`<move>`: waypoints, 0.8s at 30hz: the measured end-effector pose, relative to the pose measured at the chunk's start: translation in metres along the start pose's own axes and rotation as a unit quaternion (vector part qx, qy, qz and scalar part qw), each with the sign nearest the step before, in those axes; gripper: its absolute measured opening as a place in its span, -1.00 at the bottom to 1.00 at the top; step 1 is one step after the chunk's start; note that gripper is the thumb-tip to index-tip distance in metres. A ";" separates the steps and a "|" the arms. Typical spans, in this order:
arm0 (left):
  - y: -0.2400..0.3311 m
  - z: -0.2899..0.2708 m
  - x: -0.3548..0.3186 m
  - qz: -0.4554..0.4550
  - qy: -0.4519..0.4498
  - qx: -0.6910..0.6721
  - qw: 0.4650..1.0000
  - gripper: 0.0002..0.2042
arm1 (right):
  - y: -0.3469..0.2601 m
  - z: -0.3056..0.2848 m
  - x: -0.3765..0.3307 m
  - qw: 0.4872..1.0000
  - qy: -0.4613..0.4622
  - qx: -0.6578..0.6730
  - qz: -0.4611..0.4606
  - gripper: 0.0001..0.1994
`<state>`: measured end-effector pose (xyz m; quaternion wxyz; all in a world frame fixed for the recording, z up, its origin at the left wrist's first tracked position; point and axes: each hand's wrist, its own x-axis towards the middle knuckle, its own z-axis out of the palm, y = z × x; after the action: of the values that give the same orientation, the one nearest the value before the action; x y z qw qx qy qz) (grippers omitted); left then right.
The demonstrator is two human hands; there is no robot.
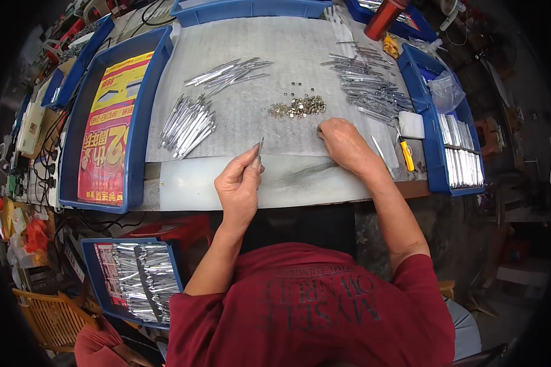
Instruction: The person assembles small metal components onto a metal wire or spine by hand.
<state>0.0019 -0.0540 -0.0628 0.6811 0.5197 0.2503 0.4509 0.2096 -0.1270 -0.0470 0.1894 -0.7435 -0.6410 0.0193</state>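
Note:
My left hand (237,183), raised above the near edge of the work table, pinches a slim silver metal piece (261,145) between thumb and fingers; its tip points up. Farther right, my right hand (347,144) rests over the white sheet (239,128) with its fingertips pressed together. Whatever it pinches is too small to make out. Just beyond that hand lies a heap of small round brass-coloured parts (306,107), a few scattered loose. Silver metal strips lie in piles at the left (188,127), the far left (232,73) and the right (370,85).
A screwdriver with a yellow handle (406,155) and a white block (411,125) lie at the right. Blue trays flank the sheet: one (138,137) lined with printed paper, another (438,181) holding strips. A lower tray (175,269) of strips stands beside my left arm.

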 end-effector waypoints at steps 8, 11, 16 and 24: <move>-0.002 0.000 0.000 0.010 -0.014 0.023 1.000 -0.78 | 0.001 -0.004 -0.002 0.999 0.033 0.028 0.004 -0.91; -0.002 0.002 0.000 0.012 -0.019 0.012 1.000 -0.78 | 0.002 -0.002 -0.002 0.999 0.040 0.030 -0.018 -0.92; -0.001 0.008 0.003 0.013 -0.029 0.015 0.999 -0.78 | 0.004 0.005 0.000 0.998 0.048 0.003 -0.045 -0.96; -0.011 0.019 0.008 0.030 -0.043 0.051 0.997 -0.79 | -0.005 0.016 -0.002 0.995 0.074 -0.065 0.023 -0.96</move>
<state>0.0247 -0.0571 -0.0657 0.6499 0.5801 0.2276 0.4351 0.2007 -0.1240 -0.0605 0.1876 -0.7683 -0.6076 -0.0732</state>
